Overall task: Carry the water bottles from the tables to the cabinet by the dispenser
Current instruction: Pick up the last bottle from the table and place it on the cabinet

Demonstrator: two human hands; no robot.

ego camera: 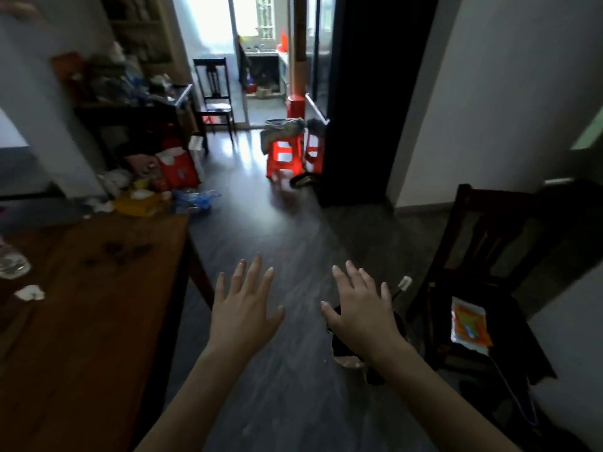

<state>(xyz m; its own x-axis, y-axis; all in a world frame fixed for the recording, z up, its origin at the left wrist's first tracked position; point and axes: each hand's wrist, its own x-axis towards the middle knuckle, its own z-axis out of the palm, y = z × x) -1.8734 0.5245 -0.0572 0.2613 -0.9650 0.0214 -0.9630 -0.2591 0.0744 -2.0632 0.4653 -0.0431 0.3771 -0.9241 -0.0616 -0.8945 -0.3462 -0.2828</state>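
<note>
Water bottle (11, 264) at far left edge of frame, on wooden table (98, 305), partly cut off; axis unclear. Left hand (244, 311) nearer, right hand (359, 316) farther; both empty, fingers spread, over floor.

Dim room; overexposed daylight floods the far glass doorway (253, 24), glaring off the glossy dark floor (261, 223); edges blur and bend

A dark wooden chair (483, 256) at right holds an orange-and-white packet (469, 324). Two red plastic stools (287, 154) draped with grey cloth (287, 127) stand near a bright doorway, beside another dark chair (215, 93).
</note>
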